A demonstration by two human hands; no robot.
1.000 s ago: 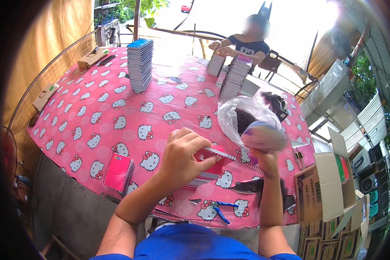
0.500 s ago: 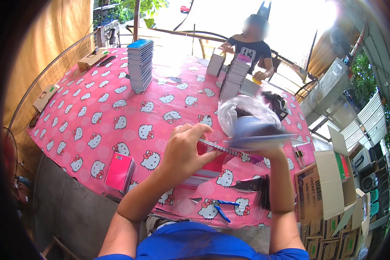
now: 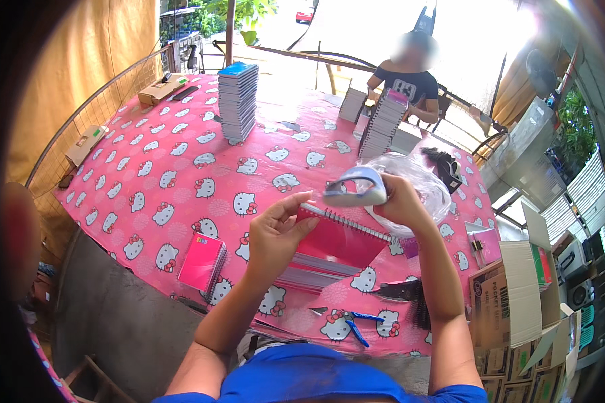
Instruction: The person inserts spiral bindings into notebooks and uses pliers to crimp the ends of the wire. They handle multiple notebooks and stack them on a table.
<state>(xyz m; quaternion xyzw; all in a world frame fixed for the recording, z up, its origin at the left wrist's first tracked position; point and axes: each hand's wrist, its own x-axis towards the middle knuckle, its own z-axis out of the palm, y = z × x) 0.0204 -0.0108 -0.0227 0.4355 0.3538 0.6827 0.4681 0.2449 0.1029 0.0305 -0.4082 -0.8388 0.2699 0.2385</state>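
A spiral notebook with a pink cover (image 3: 346, 247) lies tilted on a stack of notebooks (image 3: 312, 274) in front of me. My left hand (image 3: 275, 235) pinches its upper left corner, at the end of the black coil (image 3: 356, 227). Above the coil, my right hand (image 3: 403, 201) grips a pale blue and white tool with a looped opening (image 3: 354, 199); its exact kind is unclear. It hangs apart from the notebook. Behind the right hand lies a clear plastic bag (image 3: 431, 187).
Blue-handled pliers (image 3: 357, 328) and black coils (image 3: 420, 309) lie near the front edge of the pink table. Small pink notebooks (image 3: 200, 263) sit at left. Tall notebook stacks (image 3: 238, 104) stand farther back. A person (image 3: 410, 91) sits opposite. Cardboard boxes (image 3: 517, 289) are at right.
The blue and white tool, blurred by motion before, has moved left over the coil and shows more sharply. My left hand still pinches the notebook corner. The view has shifted slightly.
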